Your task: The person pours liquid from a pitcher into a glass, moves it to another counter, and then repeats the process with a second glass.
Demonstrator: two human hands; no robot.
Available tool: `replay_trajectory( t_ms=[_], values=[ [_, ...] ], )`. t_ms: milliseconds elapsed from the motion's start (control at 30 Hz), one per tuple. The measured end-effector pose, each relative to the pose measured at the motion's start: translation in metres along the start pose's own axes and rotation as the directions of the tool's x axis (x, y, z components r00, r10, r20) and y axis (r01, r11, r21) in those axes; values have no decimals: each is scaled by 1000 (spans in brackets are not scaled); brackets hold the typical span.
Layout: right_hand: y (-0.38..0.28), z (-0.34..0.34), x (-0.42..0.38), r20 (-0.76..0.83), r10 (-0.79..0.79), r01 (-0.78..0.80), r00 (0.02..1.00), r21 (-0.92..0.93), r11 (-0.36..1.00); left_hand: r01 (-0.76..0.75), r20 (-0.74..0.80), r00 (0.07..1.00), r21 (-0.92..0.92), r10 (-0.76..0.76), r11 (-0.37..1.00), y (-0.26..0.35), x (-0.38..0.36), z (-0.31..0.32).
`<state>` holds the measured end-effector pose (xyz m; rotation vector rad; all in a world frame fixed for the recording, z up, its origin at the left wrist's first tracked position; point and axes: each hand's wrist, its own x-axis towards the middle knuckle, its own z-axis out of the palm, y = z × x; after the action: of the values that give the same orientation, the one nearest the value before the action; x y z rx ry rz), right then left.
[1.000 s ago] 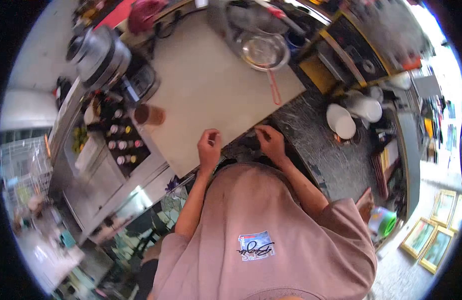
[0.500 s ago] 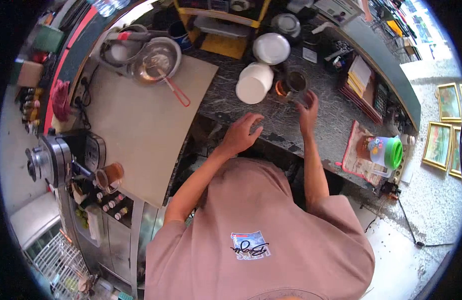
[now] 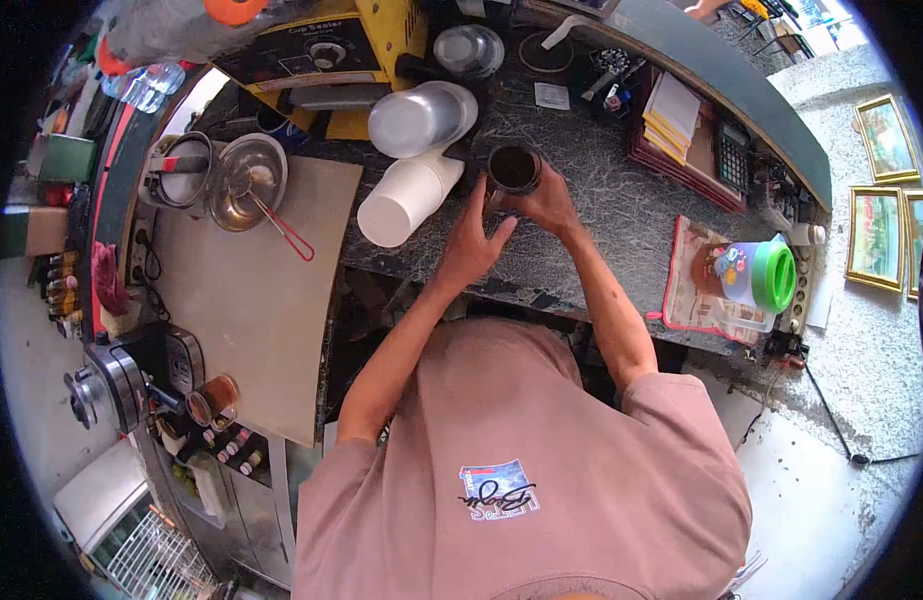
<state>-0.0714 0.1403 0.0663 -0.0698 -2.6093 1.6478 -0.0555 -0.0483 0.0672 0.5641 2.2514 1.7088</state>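
A dark glass cup [image 3: 514, 166] with a round open mouth stands upright at the front of the dark counter, its lower part hidden by fingers. My right hand [image 3: 549, 204] is wrapped around its right side. From the left, my left hand [image 3: 469, 243] meets the cup with its fingers along the side and the thumb apart below. Just left of it, a stack of white cups [image 3: 393, 214] lies tilted, and a stack of clear plastic lids or cups [image 3: 421, 120] is behind that.
A yellow cup sealer [image 3: 396, 50] stands at the back. On the left board [image 3: 271, 300] rest a metal bowl [image 3: 266, 160] and a red-handled strainer [image 3: 281, 225]. To the right are a folder stack [image 3: 671, 150], a calculator [image 3: 731, 158] and a green-lidded pitcher [image 3: 751, 275] on a cloth.
The right hand has closed around the cup, and the left hand has come up against its other side. The view has swung, shifting the counter things leftward.
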Motion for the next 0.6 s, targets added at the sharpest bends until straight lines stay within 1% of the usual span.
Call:
replay_trajectory(
  t_ms=[67,100,167,267,300,333,367,400,467,500,567,600],
  values=[
    [-2,1,-4,-20,-1,-2,1000,-148,989,4,-6,1000,-5,-4,1000,0,0,-1],
    [-3,4,-9,-20,0,-3,1000,-145,989,4,-10,1000,-19,-4,1000,-1,-1,-2],
    [-7,12,-21,-104,-28,11,994,-159,987,5,-17,1000,-33,-6,999,-4,-5,-4],
    [-18,22,-43,-88,-6,-5,996,-131,991,-8,-9,1000,-13,8,1000,1,-22,-16],
    [-24,27,-51,-80,-7,-4,997,-131,991,-29,-2,1000,38,29,999,5,-30,-22],
    [-31,33,-60,-107,-30,15,994,-144,989,-50,6,999,88,50,995,8,-38,-27],
    [-37,40,-67,-134,-55,33,990,-156,987,-47,-2,999,88,47,995,9,-46,-33],
    [-41,46,-74,-125,-56,36,991,-157,987,-31,1,1000,99,31,995,11,-57,-38],
    [-51,58,-85,-77,-137,126,988,-143,982,-13,-8,1000,109,14,994,13,-77,-51],
    [-57,64,-91,-68,-144,133,987,-143,981,5,-2,1000,126,-5,992,13,-86,-58],
    [-71,79,-104,-12,-73,70,997,-161,984,30,-14,999,143,-29,989,13,-108,-73],
    [-76,88,-107,4,-85,85,996,-160,984,32,-31,999,149,-28,988,13,-119,-81]
  ],
)
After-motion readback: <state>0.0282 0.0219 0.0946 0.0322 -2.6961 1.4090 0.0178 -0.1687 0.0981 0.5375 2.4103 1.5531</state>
